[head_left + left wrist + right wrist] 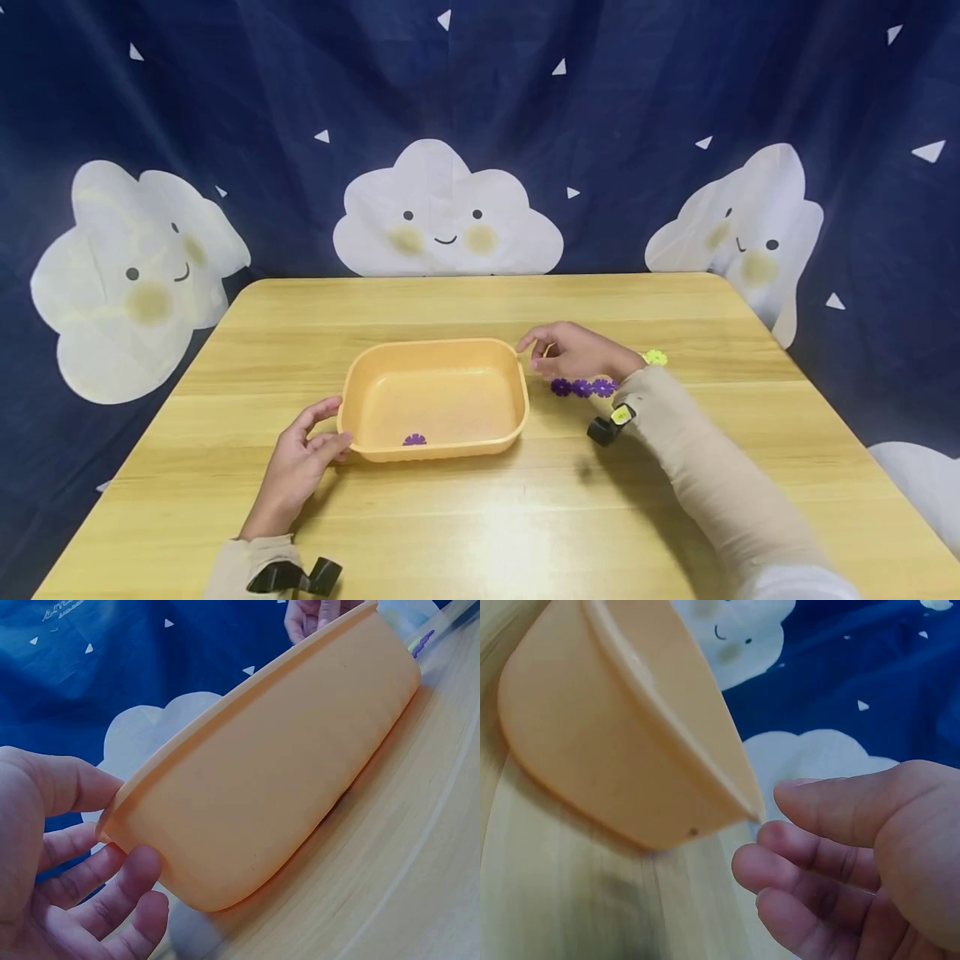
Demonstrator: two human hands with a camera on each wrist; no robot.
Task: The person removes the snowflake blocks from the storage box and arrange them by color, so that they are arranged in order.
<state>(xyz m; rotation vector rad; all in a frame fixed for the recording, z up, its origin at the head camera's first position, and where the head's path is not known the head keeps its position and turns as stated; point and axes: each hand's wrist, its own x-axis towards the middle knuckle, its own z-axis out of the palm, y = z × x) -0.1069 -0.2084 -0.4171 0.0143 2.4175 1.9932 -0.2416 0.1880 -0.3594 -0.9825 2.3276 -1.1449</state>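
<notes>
A shallow orange plastic basin (435, 400) stands on the wooden table. My left hand (296, 467) holds its left end, fingers and thumb at the rim; the left wrist view shows this hand (82, 862) against the corner. At the far right corner, my right hand (573, 350) is beside the rim with loosely bent fingers. In the right wrist view the fingertips (776, 836) are close to the corner, without a visible grip. One purple flower-shaped plastic piece (414, 439) lies inside the basin, partly hidden by the near wall.
Right of the basin, a row of purple flower-shaped pieces (582, 388) lies under my right hand and forearm. A yellow-green flower-shaped piece (656, 357) shows just behind that wrist. Beyond the table (480, 304) hangs a dark blue curtain (450, 83) with white clouds.
</notes>
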